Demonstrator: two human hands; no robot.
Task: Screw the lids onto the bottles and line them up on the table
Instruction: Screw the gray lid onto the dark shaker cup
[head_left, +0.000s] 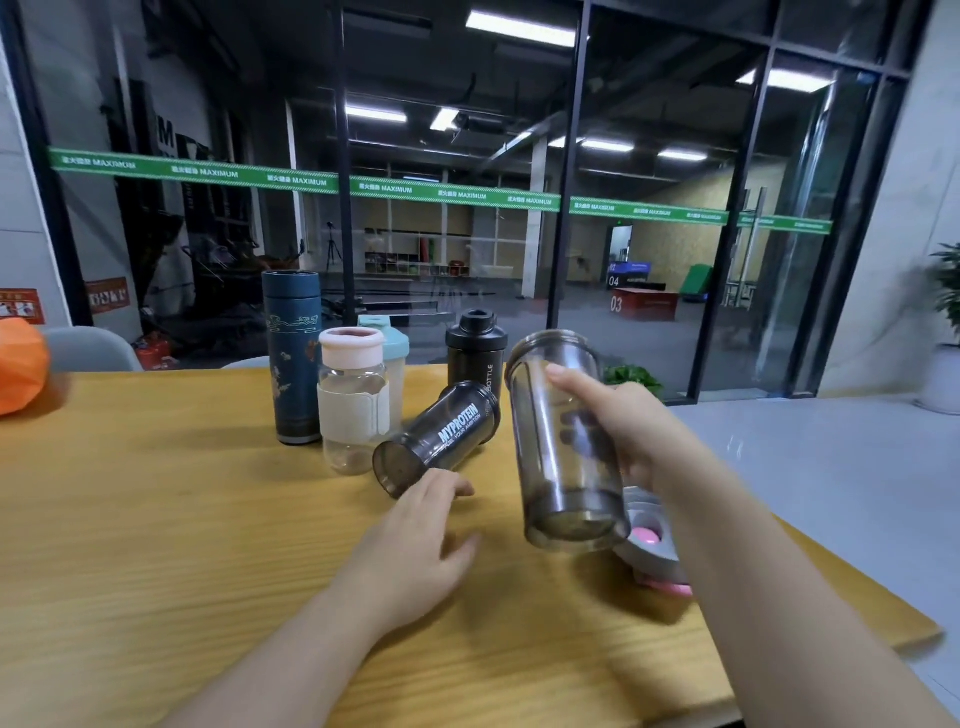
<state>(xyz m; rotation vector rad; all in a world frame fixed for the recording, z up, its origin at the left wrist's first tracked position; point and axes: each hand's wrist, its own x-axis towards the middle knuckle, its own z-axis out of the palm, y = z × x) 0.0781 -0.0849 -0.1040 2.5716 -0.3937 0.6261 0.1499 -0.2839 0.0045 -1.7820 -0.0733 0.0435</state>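
1. Right hand (618, 421) at centre right of the frame, fingers and thumb wrapped round a smoky grey translucent plastic shaker cup (566, 441); the cup is lidless, raised off the wooden table (156, 519), mouth up and tilted a little.
2. Left hand (415, 535) at lower centre, fingers loosely spread and holding nothing; its fingertips (457, 488) sit just beside the base of a dark translucent cylindrical bottle printed MYPROTEIN (439, 436); that bottle lies on its side on the table, base toward the camera.
3. Grey round lid with a pink cap (652, 540) lies on the table at lower right, partly hidden behind the raised cup and the right forearm.
4. Back row, centre of the frame, all upright: a tall dark teal patterned flask (292, 358) on the left; a clear bottle with a pale pink lid and cream sleeve (353, 400) just beside it; a pale blue-lidded shaker (392, 358) behind that; a black shaker bottle with a black screw lid (475, 348) further right.
5. Orange object (18, 364) at the far left edge.
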